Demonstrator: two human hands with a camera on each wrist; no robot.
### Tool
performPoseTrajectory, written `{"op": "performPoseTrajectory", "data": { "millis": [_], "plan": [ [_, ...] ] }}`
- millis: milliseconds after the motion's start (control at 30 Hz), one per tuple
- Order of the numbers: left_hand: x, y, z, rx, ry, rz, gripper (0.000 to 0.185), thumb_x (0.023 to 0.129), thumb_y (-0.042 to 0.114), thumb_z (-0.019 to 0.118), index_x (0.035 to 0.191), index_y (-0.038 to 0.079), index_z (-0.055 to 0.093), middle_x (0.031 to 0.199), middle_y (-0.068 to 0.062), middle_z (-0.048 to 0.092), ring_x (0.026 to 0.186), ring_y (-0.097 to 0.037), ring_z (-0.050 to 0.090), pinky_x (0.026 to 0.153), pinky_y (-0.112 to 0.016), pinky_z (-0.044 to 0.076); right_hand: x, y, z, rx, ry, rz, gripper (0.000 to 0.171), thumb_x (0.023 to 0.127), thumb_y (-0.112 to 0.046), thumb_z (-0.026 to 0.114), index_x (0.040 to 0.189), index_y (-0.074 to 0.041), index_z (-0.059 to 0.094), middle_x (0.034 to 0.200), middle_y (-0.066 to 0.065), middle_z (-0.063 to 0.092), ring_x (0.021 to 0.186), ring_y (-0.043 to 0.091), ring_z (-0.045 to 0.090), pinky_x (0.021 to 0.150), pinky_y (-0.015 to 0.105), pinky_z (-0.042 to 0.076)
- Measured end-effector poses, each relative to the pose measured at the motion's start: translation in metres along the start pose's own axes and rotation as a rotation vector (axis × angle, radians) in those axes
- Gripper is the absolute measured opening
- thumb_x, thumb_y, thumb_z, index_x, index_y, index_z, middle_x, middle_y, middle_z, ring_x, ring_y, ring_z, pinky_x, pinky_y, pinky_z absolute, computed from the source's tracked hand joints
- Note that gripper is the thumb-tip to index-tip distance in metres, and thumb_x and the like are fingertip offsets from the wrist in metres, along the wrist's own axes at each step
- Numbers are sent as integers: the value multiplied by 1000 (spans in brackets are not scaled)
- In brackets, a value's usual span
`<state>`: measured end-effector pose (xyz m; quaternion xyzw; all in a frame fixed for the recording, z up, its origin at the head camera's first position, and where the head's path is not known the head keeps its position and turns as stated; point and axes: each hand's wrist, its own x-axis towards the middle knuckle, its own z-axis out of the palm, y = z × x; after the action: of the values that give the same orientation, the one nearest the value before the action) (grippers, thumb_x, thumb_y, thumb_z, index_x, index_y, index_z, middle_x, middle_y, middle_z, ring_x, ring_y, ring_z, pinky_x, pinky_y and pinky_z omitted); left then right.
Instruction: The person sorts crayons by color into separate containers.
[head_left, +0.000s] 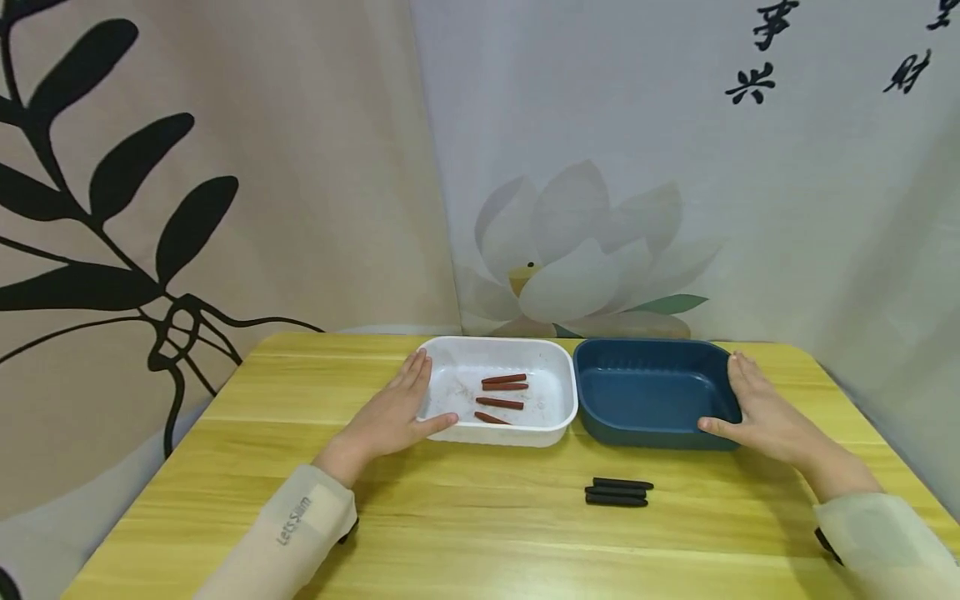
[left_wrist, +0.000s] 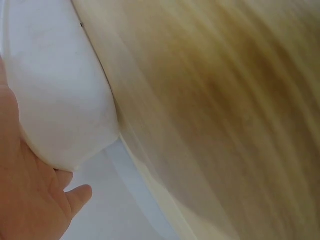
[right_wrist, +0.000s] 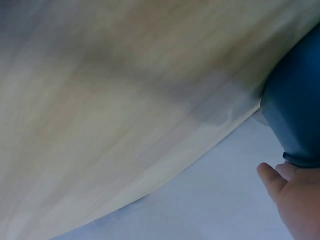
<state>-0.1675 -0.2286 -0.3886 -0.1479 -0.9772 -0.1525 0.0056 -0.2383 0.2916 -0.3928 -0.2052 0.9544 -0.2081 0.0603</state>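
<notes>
A white tray (head_left: 555, 367) stands at the back middle of the yellow table (head_left: 480, 533) with several red-brown sticks (head_left: 504, 392) inside. My left hand (head_left: 399, 410) lies flat against its left wall, fingers straight, thumb along the front corner. Right beside it is a dark blue tray (head_left: 645, 392), and my right hand (head_left: 757, 410) presses flat on its right wall. Three black sticks (head_left: 618, 492) lie on the table in front of the blue tray. The left wrist view shows the white tray (left_wrist: 60, 100) against my palm (left_wrist: 25, 200); the right wrist view shows the blue tray (right_wrist: 295, 110).
Printed curtains hang close behind the table's far edge. The table's left and right edges lie just outside my forearms in their pale sleeves (head_left: 292, 533).
</notes>
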Motion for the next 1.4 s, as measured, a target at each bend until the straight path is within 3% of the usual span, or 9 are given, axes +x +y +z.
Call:
{"op": "performPoseTrajectory", "data": {
  "millis": [233, 500, 700, 933, 1167, 1400],
  "plan": [
    [-1, -2, -1, 0, 12, -4, 102, 94, 65, 50, 155, -8, 11, 166, -22, 4, 155, -37, 5, 125, -51, 16, -1, -6, 1, -12, -5, 1, 118, 90, -54, 65, 152, 11, -12, 160, 31, -20, 148, 51, -15, 115, 72, 5],
    [-4, 2, -2, -6, 3, -30, 101, 93, 70, 46, 157, -1, 12, 167, -16, 3, 156, -32, 2, 120, -65, 15, -1, -7, 3, -21, 2, 5, 118, 91, -56, 64, 152, 11, -11, 160, 31, -18, 148, 51, -14, 116, 71, 3],
    [-5, 9, -4, -54, 17, 43, 89, 97, 60, 49, 158, 3, 17, 168, -12, 9, 156, -32, 6, 120, -66, 15, -3, -7, 3, -16, 8, 16, 118, 90, -56, 64, 153, 10, -12, 160, 31, -19, 149, 50, -14, 116, 71, 3],
    [-3, 19, -2, -28, 77, 142, 64, 101, 46, 53, 151, 7, 41, 167, -7, 20, 155, -33, 15, 118, -68, 20, -5, -7, 4, -9, 7, 19, 118, 91, -56, 63, 153, 10, -13, 160, 31, -19, 148, 51, -15, 116, 71, 0],
    [-1, 31, -3, -79, 152, 243, 61, 100, 34, 58, 150, 3, 42, 163, -9, 32, 152, -33, 26, 120, -52, 29, -5, -6, 5, -11, 13, 16, 118, 91, -56, 63, 153, 9, -13, 161, 30, -19, 149, 50, -15, 118, 69, -1],
    [6, 52, -3, -118, 187, 294, 56, 100, 29, 60, 148, 4, 47, 154, -10, 46, 147, -29, 37, 120, -45, 33, -7, -5, 3, -5, 9, 23, 118, 91, -56, 63, 153, 8, -15, 160, 29, -20, 149, 49, -16, 118, 69, -2]
  ]
}}
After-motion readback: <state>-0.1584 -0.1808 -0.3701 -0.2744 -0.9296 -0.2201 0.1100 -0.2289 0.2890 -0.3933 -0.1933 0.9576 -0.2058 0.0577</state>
